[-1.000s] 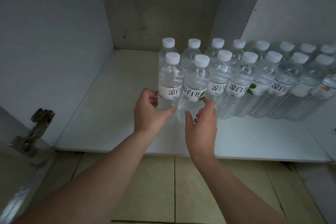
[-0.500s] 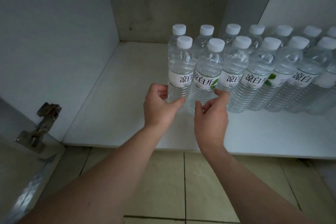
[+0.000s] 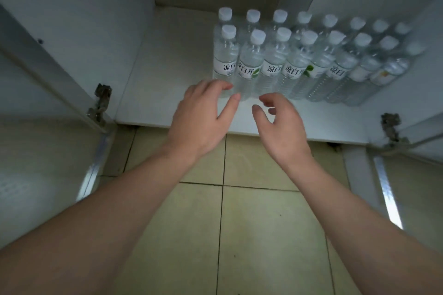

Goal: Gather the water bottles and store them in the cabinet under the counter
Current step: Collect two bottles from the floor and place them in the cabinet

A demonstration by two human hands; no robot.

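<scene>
Several clear water bottles (image 3: 299,55) with white caps and white labels stand upright in two rows on the white cabinet floor (image 3: 167,74), filling its right half. The front-left bottle (image 3: 225,57) and its neighbour (image 3: 250,62) stand nearest my hands. My left hand (image 3: 203,115) hovers just in front of these two, fingers loosely spread, its fingertips close to the front-left bottle's base and holding nothing. To its right, my right hand (image 3: 280,124) is also empty, fingers relaxed, apart from the bottles.
Both cabinet doors stand open, with metal hinges at the left (image 3: 100,105) and right (image 3: 390,127). The cabinet's left half is bare shelf. Beige floor tiles (image 3: 251,223) lie below the cabinet's front edge.
Both hands have let go of the two front-left bottles and drawn back toward me. The camera has pulled back and higher, showing both doors.
</scene>
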